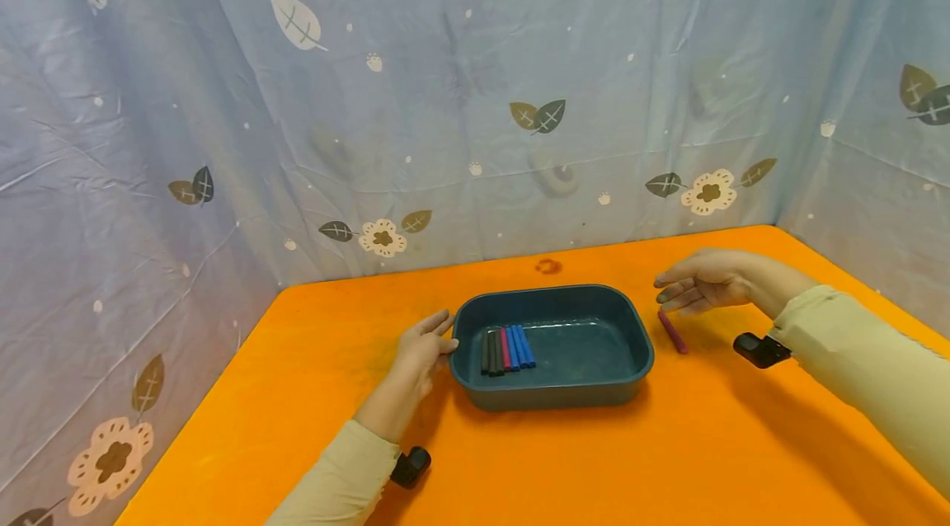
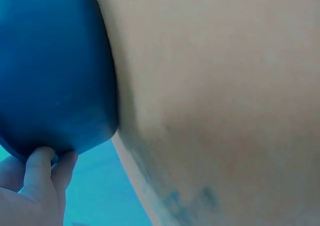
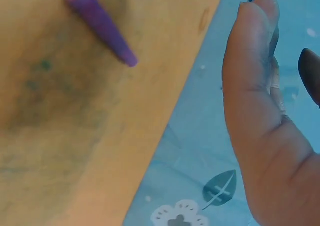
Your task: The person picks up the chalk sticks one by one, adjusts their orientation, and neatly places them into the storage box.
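In the head view, a dark blue-green rectangular tray [image 1: 564, 398] sits mid-table. At its left end lies a row of short crayon-like sticks: dark ones [image 1: 491, 353], a pink one [image 1: 505, 349] and blue ones [image 1: 521, 347]. My left hand [image 1: 419, 353] touches the tray's left rim, thumb tip at the edge; in the left wrist view, its fingertips [image 2: 42, 153] meet the wall. My right hand [image 1: 705, 280] hovers right of the tray, fingers loosely bent, holding nothing. Just below it on the table lies a single pink-red stick [image 1: 673, 333], purplish [image 3: 102, 25] in the right wrist view.
The orange tabletop [image 1: 564, 468] has a dark ring-shaped stain [image 1: 548, 266] behind the tray. A pale blue curtain [image 1: 445, 138] with leaves and flowers hangs around the back and sides. Black wrist cameras [image 1: 760, 350] sit at both sleeves.
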`<state>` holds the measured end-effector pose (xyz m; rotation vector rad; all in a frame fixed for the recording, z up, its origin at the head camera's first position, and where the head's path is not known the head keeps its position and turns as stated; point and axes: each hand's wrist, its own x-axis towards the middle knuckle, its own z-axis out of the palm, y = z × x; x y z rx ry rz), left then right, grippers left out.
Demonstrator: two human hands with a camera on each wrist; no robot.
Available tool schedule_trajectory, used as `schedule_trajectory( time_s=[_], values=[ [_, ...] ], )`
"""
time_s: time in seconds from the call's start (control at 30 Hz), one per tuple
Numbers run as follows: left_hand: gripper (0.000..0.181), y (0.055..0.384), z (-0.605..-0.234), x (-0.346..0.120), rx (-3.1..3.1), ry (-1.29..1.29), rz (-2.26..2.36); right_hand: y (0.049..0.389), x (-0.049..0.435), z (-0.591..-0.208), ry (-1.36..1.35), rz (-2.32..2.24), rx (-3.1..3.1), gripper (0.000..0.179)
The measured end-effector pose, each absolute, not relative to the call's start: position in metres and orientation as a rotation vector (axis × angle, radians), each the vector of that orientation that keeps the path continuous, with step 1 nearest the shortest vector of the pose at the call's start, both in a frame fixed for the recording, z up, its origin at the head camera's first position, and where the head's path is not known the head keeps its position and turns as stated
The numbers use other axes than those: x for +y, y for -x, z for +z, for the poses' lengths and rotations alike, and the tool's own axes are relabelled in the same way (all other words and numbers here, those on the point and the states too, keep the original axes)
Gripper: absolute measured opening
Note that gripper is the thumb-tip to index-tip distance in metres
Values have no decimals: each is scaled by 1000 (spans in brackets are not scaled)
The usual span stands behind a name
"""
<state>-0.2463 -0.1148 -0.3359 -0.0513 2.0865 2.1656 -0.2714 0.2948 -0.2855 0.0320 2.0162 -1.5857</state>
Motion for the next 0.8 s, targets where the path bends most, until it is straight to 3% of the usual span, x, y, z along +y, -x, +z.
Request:
schedule_trajectory(
  time_s=[0.8],
  values=[
    [59, 250, -335, -115, 2077, 88, 2169, 273, 324, -323, -152, -1623, 1945, 30]
  ],
)
